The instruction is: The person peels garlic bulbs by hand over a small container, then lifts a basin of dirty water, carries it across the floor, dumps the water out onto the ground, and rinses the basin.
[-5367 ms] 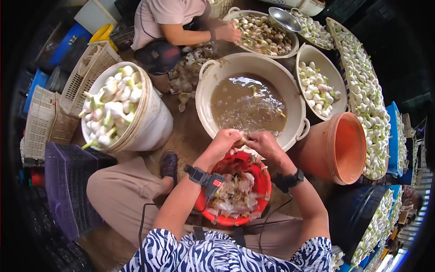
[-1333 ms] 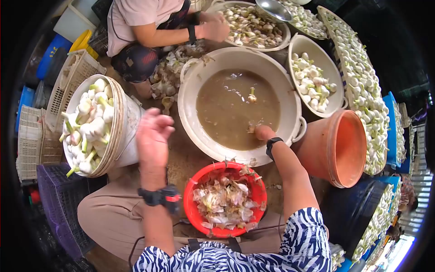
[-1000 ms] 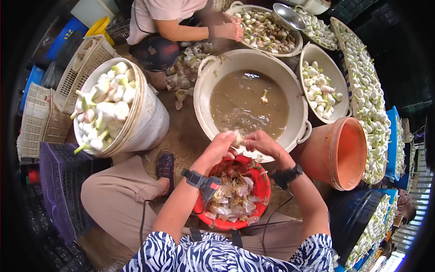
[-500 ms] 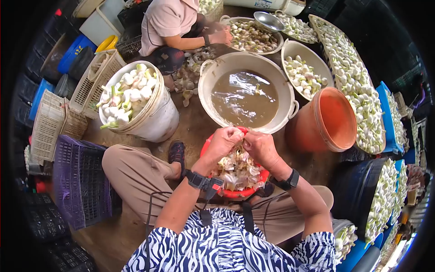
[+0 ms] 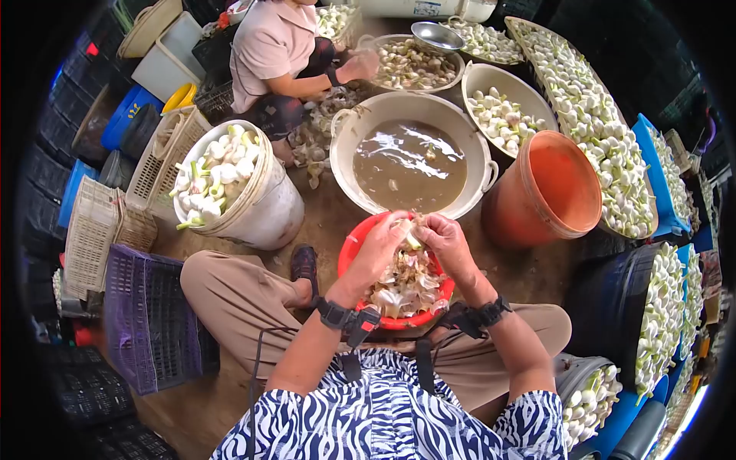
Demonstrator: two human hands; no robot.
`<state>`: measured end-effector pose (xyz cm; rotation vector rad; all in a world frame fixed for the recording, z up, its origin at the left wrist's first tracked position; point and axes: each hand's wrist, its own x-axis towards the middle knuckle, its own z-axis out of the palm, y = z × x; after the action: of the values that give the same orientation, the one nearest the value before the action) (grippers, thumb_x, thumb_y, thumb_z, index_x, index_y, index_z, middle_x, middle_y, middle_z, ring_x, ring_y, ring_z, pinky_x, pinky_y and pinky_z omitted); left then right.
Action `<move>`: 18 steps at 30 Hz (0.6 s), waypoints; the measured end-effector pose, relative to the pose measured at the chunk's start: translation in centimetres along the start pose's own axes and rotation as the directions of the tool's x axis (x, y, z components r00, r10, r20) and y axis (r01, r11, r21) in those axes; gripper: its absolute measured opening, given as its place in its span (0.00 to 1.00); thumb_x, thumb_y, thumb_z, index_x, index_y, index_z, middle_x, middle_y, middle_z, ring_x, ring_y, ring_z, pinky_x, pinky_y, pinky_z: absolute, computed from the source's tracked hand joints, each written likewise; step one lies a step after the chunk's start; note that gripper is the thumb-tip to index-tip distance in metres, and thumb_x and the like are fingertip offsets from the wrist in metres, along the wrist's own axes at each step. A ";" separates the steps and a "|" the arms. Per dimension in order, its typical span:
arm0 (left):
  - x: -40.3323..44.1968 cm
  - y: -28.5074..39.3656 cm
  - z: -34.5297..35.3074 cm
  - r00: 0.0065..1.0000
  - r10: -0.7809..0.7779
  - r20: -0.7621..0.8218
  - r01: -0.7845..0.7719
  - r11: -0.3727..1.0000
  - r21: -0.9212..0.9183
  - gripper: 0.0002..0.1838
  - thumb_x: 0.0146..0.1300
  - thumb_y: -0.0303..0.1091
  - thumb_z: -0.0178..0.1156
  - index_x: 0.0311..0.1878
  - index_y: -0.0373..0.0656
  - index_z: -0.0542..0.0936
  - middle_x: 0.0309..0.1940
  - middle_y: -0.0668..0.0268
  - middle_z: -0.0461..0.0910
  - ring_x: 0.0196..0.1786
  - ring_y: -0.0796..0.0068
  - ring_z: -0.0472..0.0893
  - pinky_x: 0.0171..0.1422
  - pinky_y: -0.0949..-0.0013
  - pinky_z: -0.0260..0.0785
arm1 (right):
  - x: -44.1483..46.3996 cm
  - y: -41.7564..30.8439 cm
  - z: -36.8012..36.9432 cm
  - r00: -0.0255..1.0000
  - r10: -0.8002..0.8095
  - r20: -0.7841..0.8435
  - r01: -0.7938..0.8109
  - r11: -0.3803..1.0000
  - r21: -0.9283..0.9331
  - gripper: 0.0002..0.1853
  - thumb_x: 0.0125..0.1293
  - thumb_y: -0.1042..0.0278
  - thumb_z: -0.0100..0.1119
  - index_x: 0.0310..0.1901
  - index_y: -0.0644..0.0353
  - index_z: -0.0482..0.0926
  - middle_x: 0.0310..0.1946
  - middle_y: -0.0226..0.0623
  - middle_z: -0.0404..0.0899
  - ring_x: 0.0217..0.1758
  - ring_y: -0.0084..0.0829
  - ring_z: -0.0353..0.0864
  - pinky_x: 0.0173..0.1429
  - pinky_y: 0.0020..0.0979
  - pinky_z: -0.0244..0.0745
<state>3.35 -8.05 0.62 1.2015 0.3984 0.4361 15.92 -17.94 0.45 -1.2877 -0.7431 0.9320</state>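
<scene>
Over a red basin (image 5: 354, 244) of papery skins, both hands meet at a garlic bulb (image 5: 412, 239). My left hand (image 5: 381, 247) is closed round it from the left. The fingers of my right hand (image 5: 447, 244) pinch at its upper right side, where brownish skin shows. Much of the bulb is hidden by the fingers. Just beyond the hands stands a wide pale tub (image 5: 349, 165) of murky water, with a bulb (image 5: 430, 155) floating in it.
A white bucket (image 5: 268, 203) heaped with garlic stands left, an orange bucket (image 5: 510, 201) right. A co-worker (image 5: 268, 57) sits behind, near a tub (image 5: 460, 73) of unpeeled bulbs. Purple crates (image 5: 149, 322) are at the left; a long garlic-covered tray (image 5: 598, 123) runs along the right.
Since the earlier frames, my right hand has come out of the water tub and joined my left hand at a bulb. The view has shifted, and both hands are now lower, over the red basin.
</scene>
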 end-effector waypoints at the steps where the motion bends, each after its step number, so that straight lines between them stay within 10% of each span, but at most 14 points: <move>1: 0.1 -0.2 -0.5 1.000 -0.005 0.000 0.005 1.000 0.001 0.15 0.64 0.33 0.53 0.51 0.35 0.72 0.42 0.67 0.75 0.43 0.82 0.74 0.47 0.76 0.68 | 0.0 0.2 0.0 1.000 0.003 -0.002 -0.003 1.000 0.004 0.05 0.63 0.74 0.54 0.30 0.64 0.75 0.24 0.21 0.72 0.26 0.13 0.67 0.30 0.20 0.66; 4: 0.7 0.2 -1.7 0.952 -0.289 0.098 0.299 0.948 -0.109 0.13 0.63 0.31 0.55 0.49 0.35 0.74 0.41 0.62 0.77 0.43 0.76 0.77 0.43 0.75 0.72 | 0.1 0.6 -0.2 0.993 -0.089 -0.074 0.085 0.995 -0.057 0.06 0.62 0.74 0.53 0.29 0.65 0.75 0.20 0.25 0.71 0.26 0.14 0.67 0.29 0.23 0.67; 7: 0.3 1.1 -2.0 0.983 -0.180 0.022 0.164 0.832 -0.531 0.12 0.62 0.28 0.56 0.47 0.34 0.75 0.40 0.61 0.78 0.46 0.72 0.78 0.46 0.72 0.74 | 0.0 0.3 -2.1 0.979 -0.163 -0.120 0.025 0.685 -0.728 0.06 0.59 0.72 0.54 0.30 0.67 0.74 0.22 0.47 0.73 0.24 0.36 0.74 0.34 0.31 0.71; 9: 0.5 0.8 -2.9 0.993 -0.119 0.003 0.096 0.778 -0.621 0.13 0.60 0.27 0.58 0.48 0.35 0.75 0.42 0.61 0.78 0.48 0.69 0.78 0.52 0.68 0.74 | -0.7 0.6 -2.1 0.980 0.144 0.134 0.007 0.656 -0.754 0.08 0.59 0.68 0.55 0.31 0.66 0.76 0.27 0.50 0.77 0.29 0.46 0.76 0.38 0.36 0.72; 12: 0.3 -0.1 -3.1 0.993 -0.102 -0.059 0.040 0.761 -0.648 0.16 0.60 0.30 0.60 0.50 0.35 0.73 0.47 0.60 0.77 0.50 0.69 0.77 0.58 0.66 0.69 | -1.1 1.2 -1.0 0.974 -0.146 0.171 0.224 0.564 -0.795 0.11 0.57 0.63 0.58 0.34 0.64 0.78 0.30 0.50 0.78 0.34 0.49 0.77 0.43 0.38 0.72; 15: 0.5 -0.7 -2.3 0.997 -0.074 -0.030 0.043 0.817 -0.576 0.18 0.59 0.28 0.61 0.53 0.35 0.72 0.47 0.59 0.77 0.50 0.71 0.77 0.57 0.67 0.69 | -0.4 -1.9 0.0 0.996 -0.091 -0.014 0.078 0.910 -0.407 0.09 0.60 0.71 0.58 0.37 0.68 0.78 0.28 0.40 0.81 0.30 0.30 0.80 0.37 0.29 0.74; 18: 0.5 -0.7 -1.7 0.998 -0.066 -0.008 0.056 0.892 -0.448 0.20 0.58 0.23 0.60 0.54 0.34 0.71 0.47 0.58 0.77 0.52 0.72 0.76 0.58 0.69 0.70 | -0.1 -2.1 -0.1 0.998 -0.058 -0.029 0.046 0.947 -0.318 0.06 0.61 0.76 0.56 0.35 0.70 0.79 0.25 0.36 0.79 0.27 0.22 0.77 0.34 0.25 0.73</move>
<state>2.95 -6.62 -0.57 0.7325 0.3307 0.4579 16.27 -18.16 2.54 -1.5539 -0.9197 0.7628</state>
